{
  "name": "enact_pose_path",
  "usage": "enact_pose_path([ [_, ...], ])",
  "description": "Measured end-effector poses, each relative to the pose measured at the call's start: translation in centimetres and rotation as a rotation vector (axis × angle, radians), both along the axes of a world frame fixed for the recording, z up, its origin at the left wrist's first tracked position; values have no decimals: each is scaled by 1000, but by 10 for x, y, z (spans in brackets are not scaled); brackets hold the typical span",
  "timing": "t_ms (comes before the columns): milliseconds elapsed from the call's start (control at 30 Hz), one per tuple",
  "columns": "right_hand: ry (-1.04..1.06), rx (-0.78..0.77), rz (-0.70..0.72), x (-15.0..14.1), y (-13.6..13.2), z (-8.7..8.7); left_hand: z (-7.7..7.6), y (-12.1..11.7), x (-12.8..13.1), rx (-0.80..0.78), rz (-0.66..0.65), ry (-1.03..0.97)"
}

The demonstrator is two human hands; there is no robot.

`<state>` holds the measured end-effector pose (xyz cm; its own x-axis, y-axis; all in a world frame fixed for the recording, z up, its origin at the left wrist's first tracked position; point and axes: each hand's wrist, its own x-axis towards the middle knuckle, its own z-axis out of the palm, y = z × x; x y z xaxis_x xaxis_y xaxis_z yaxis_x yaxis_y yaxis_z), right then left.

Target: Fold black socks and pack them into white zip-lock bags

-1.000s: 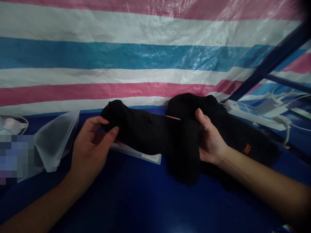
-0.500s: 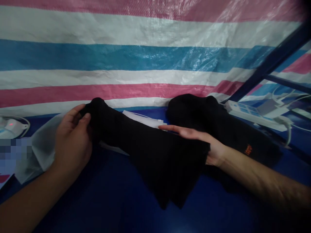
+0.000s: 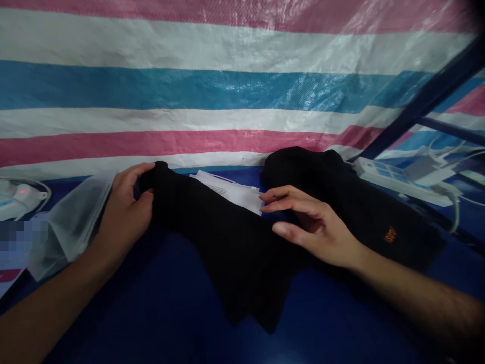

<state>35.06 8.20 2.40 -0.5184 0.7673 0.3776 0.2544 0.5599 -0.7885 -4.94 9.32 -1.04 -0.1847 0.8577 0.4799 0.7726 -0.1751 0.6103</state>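
Near the far edge of the tabletop (image 3: 159, 298), the left hand (image 3: 126, 206) pinches a black cloth (image 3: 231, 240), laid out but not yet released; the right hand (image 3: 326, 230) hovers beside it, fingers parted.

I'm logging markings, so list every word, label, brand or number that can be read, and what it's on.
Orange lettering on the black cloth at right: perhaps "istro", too blurred to be sure.
Small print on the white packet: too small to read.
Dark cloth in the left hand: no text shows.
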Motion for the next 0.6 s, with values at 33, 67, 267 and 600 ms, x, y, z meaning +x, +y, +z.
enact_pose_path([
  [33,-34,133,46,1,-1,1,3,0,0,5,-13,38],
  [67,-62,246,113,0,-1,3,5,-1,1,10,-34,72],
  [267,-264,523,410,-7,-14,0,6,0,1,-7,-154,205],
  [600,-133,205,349,-4,-18,0,13,-1,2,95,-86,158],
])
